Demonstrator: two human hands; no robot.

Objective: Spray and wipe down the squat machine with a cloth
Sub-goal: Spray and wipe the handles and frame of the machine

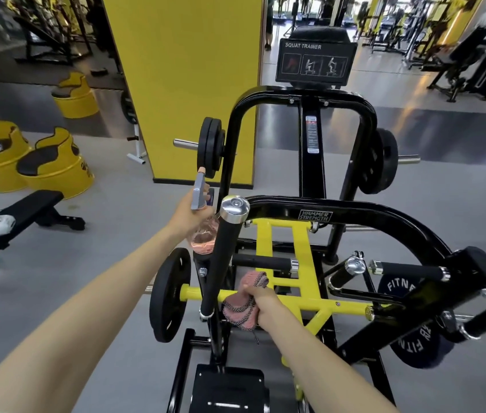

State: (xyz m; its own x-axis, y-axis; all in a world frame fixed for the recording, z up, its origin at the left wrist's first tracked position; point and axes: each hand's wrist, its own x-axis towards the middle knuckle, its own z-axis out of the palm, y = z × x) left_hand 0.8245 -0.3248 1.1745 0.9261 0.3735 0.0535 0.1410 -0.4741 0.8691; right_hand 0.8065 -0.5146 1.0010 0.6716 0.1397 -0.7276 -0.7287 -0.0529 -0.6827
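The black and yellow squat machine (304,210) fills the middle and right of the view, with a "SQUAT TRAINER" placard at the back. My left hand (189,214) grips a clear spray bottle (204,238) of pinkish liquid, its grey trigger head raised beside the machine's left black handle (220,260). Lower down, my right hand (262,305) grips a pink checked cloth (243,305) bunched against the yellow crossbar (292,304). The bottle's lower part is hidden behind the handle.
Weight plates (170,293) hang on the machine's left peg, more plates (384,162) at the right. A black bench (31,211) stands at left, yellow barrel seats (56,165) behind it. A yellow pillar (194,84) rises behind the machine. Grey floor lies at left.
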